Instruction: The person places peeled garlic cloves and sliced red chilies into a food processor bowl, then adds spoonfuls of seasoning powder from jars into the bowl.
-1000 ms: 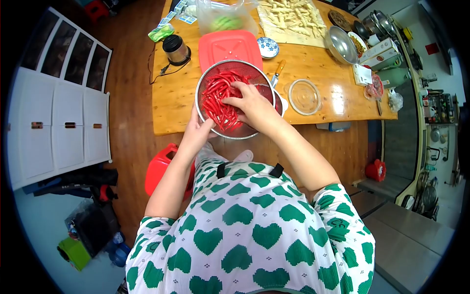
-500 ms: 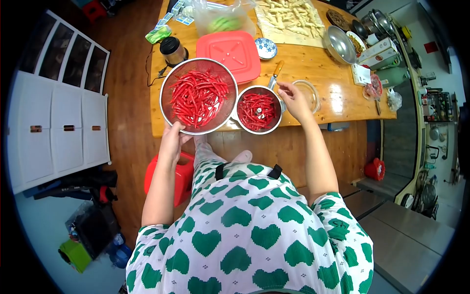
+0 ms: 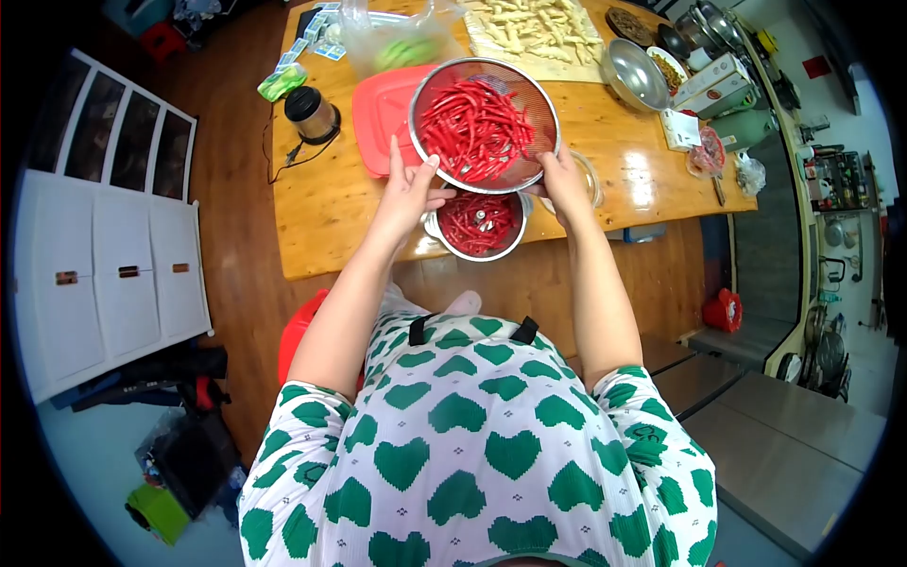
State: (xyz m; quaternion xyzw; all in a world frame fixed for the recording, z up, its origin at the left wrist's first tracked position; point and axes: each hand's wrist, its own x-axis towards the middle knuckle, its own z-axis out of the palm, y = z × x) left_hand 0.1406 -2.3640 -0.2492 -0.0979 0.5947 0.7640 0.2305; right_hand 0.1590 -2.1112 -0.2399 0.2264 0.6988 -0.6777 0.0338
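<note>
A metal mesh colander (image 3: 550,113) of red chili peppers (image 3: 475,128) is tilted above a smaller steel pot (image 3: 515,241), covering its far part. More red chilies (image 3: 468,227) lie in that pot around a central metal post (image 3: 480,215). My right hand (image 3: 564,189) grips the colander's near right rim, thumb on top and fingers partly hidden beneath. My left hand (image 3: 408,197) is at the near left rim with fingers spread, its thumb tip at or against the rim. A red plastic lid (image 3: 376,123) lies behind the colander, partly covered.
On the wooden table (image 3: 321,217) stand a black-topped appliance (image 3: 310,111) with a cord, a plastic bag (image 3: 392,28) with green vegetables, a board of pale pieces (image 3: 539,33), and a steel bowl (image 3: 635,76). A clear round lid (image 3: 588,180) lies by my right hand. A red stool (image 3: 300,326) is below left.
The colander has moved right and away from me, now over the pot. My right hand has taken its rim; my left hand has shifted right along with it and its fingers have spread.
</note>
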